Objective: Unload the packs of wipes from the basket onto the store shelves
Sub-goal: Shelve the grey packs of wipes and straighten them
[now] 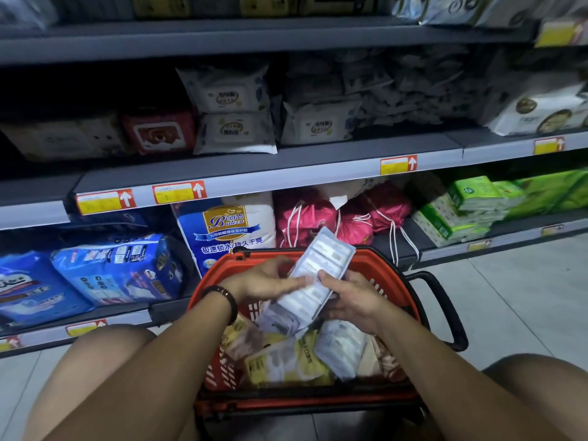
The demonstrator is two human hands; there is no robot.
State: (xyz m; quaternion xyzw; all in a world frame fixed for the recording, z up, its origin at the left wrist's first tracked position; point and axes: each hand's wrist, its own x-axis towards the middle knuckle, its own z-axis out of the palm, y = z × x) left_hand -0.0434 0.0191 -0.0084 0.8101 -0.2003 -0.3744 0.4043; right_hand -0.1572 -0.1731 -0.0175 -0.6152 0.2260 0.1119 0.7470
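Observation:
A red plastic basket [386,275] stands on the floor between my knees, with several packs of wipes [286,361] lying inside. Over the basket I hold a stack of pale blue-white wipe packs [318,275], tilted up to the right. My left hand [270,278] grips the stack from the left, fingers along its face. My right hand [353,297] grips it from the right, thumb on top. White wipe packs [234,132] lie stacked on the middle shelf [286,168] straight ahead.
The lower shelf holds blue diaper packs [114,268], a blue-white bag [222,230], pink drawstring bags [318,218] and green tissue packs [461,205]. The basket's black handle [445,310] sticks out to the right. Tiled floor [509,297] lies at the right.

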